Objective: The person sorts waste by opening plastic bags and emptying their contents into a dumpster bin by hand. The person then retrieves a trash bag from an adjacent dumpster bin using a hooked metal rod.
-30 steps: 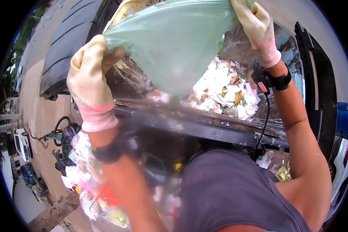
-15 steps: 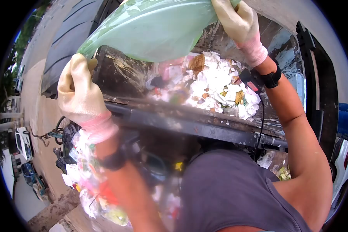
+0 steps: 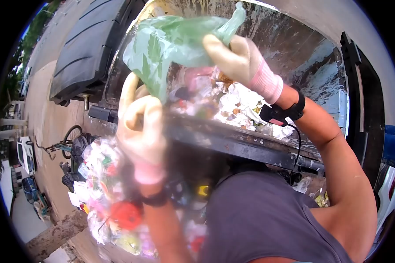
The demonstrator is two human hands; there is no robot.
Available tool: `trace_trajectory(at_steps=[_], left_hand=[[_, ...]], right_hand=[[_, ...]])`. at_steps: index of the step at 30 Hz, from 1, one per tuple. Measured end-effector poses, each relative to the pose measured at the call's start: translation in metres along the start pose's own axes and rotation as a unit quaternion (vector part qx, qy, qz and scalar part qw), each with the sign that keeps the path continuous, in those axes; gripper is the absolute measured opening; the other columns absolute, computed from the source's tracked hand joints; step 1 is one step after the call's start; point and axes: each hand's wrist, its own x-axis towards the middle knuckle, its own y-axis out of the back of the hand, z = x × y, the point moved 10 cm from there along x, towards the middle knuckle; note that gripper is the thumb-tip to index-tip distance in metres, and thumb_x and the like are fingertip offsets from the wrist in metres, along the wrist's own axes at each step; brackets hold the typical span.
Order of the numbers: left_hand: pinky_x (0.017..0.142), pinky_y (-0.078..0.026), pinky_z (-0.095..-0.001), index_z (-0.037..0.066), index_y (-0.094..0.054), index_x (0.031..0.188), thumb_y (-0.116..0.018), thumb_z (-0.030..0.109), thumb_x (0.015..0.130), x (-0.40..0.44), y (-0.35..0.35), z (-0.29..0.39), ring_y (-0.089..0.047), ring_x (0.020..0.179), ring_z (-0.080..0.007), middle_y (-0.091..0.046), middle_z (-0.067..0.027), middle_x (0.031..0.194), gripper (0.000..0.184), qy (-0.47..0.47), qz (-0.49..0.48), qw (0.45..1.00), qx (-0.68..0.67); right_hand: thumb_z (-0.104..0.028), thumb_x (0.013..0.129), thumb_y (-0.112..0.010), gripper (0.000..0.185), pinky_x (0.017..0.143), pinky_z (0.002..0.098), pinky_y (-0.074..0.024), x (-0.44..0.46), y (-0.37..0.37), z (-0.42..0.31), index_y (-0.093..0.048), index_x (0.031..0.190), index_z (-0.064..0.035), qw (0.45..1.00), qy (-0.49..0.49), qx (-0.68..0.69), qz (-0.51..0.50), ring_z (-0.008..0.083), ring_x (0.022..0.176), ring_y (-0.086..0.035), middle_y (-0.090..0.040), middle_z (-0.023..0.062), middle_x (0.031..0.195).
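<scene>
A thin, translucent green plastic bag (image 3: 175, 41) stretches between my gloved hands above an open waste bin (image 3: 289, 48). My left hand (image 3: 142, 118), in a cream glove with a pink cuff, pinches the bag's lower left corner. The upper right end is in the closed fingers of my right hand (image 3: 239, 59), and a short gathered tail sticks up past it. Below the bag, crumpled white paper (image 3: 239, 105) and mixed waste lie in the bin. A dark band sits on each wrist.
A dark ribbed lid (image 3: 90, 48) hangs at the bin's left side. The bin's front rim (image 3: 232, 142) runs before my body. Bagged, mixed rubbish (image 3: 105, 193) is piled at lower left, near a bicycle (image 3: 68, 140). A cable (image 3: 298, 149) hangs from my right wrist.
Both hands have come closer together, the left moving right and down, the right moving left and down. The green bag has gone from spread wide to partly folded and slack.
</scene>
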Motion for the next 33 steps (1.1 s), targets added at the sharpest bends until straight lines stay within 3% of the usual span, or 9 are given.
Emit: trace_trajectory(at_steps=[4,7,11,14,21,23,26,29,33], left_hand=[[0.109,-0.043,-0.0406,-0.002,-0.069,0.085,-0.071,0.011,0.088,-0.033,-0.012,0.004,-0.058,0.131,-0.0395,-0.054,-0.032,0.147,0.013,-0.001,-0.058,0.998,0.038],[0.108,-0.044,-0.0434,-0.001,-0.069,0.084,-0.073,0.014,0.085,-0.064,0.016,0.004,-0.062,0.124,-0.0398,-0.06,-0.0331,0.137,0.016,0.041,-0.075,0.994,0.071],[0.103,-0.047,-0.0451,-0.001,-0.066,0.085,-0.066,0.014,0.088,-0.107,0.049,0.002,-0.066,0.112,-0.0372,-0.072,-0.0243,0.114,0.016,0.087,-0.146,0.984,0.059],[0.095,-0.049,-0.0444,-0.002,-0.069,0.085,-0.065,0.011,0.083,-0.137,0.062,0.011,-0.066,0.1,-0.035,-0.071,-0.021,0.101,0.013,0.116,-0.226,0.961,0.111],[0.097,-0.048,-0.0379,0.003,-0.041,0.153,-0.038,0.044,0.111,-0.287,0.186,-0.042,-0.059,0.117,-0.0206,-0.054,-0.0121,0.148,0.059,0.335,0.25,0.869,-0.265],[0.111,-0.045,-0.0438,0.006,-0.032,0.161,-0.055,0.053,0.102,-0.301,0.196,-0.055,-0.052,0.132,-0.0291,-0.045,-0.0142,0.155,0.079,0.352,0.26,0.87,-0.228],[0.109,-0.047,-0.0413,0.002,-0.044,0.151,-0.048,0.058,0.103,-0.372,0.186,-0.082,-0.058,0.128,-0.0272,-0.057,-0.013,0.143,0.074,0.536,0.248,0.762,-0.265],[0.097,-0.054,-0.0364,-0.002,-0.058,0.134,-0.062,0.025,0.099,-0.369,0.177,-0.081,-0.066,0.112,-0.0204,-0.067,-0.011,0.125,0.044,0.425,-0.032,0.862,-0.275],[0.089,-0.056,-0.0337,0.0,-0.069,0.12,-0.065,0.012,0.095,-0.465,0.21,-0.115,-0.07,0.099,-0.018,-0.073,-0.0103,0.111,0.028,0.486,0.294,0.698,-0.437]], right_hand=[[-0.013,0.084,-0.062,0.021,0.054,0.0403,-0.0488,-0.052,-0.078,-0.047,-0.068,0.099,0.0001,0.946,0.3,-0.08,-0.088,0.028,0.063,-0.063,-0.061,0.0182,0.08],[-0.022,0.084,-0.064,0.024,0.063,0.0465,-0.0515,-0.105,-0.141,-0.042,-0.07,0.096,-0.0014,0.767,0.44,-0.414,-0.215,0.0369,0.07,-0.066,-0.064,0.0184,0.08],[-0.037,0.094,-0.063,0.035,0.068,0.0461,-0.0557,-0.11,-0.187,0.002,-0.071,0.09,-0.0029,0.837,0.153,-0.295,-0.435,0.0382,0.068,-0.068,-0.067,0.0207,0.072],[-0.028,0.079,-0.067,0.016,0.064,0.042,-0.0513,-0.125,-0.21,-0.007,-0.069,0.076,-0.013,0.896,0.217,-0.198,-0.332,0.0293,0.072,-0.066,-0.065,0.0082,0.074],[-0.02,0.084,-0.064,0.013,0.078,0.0397,-0.0568,-0.175,-0.297,-0.024,-0.07,0.089,-0.0097,0.825,0.224,-0.156,-0.495,0.0303,0.085,-0.071,-0.071,0.0109,0.091],[-0.017,0.083,-0.065,0.012,0.08,0.0381,-0.0562,-0.208,-0.322,-0.031,-0.07,0.09,-0.0088,0.775,0.285,-0.15,-0.543,0.029,0.087,-0.071,-0.071,0.0096,0.093],[-0.013,0.081,-0.065,0.013,0.081,0.036,-0.0554,-0.259,-0.356,-0.047,-0.07,0.091,-0.0062,0.686,0.365,-0.151,-0.611,0.0286,0.087,-0.07,-0.071,0.0093,0.093],[-0.012,0.08,-0.064,0.016,0.08,0.0345,-0.0553,-0.318,-0.396,-0.051,-0.069,0.09,-0.0005,0.551,0.486,-0.232,-0.638,0.0273,0.088,-0.069,-0.068,0.0113,0.088],[-0.013,0.082,-0.064,0.017,0.084,0.0377,-0.0553,-0.371,-0.453,-0.062,-0.07,0.093,-0.002,0.563,0.463,-0.12,-0.674,0.0264,0.097,-0.067,-0.069,0.0121,0.092]])
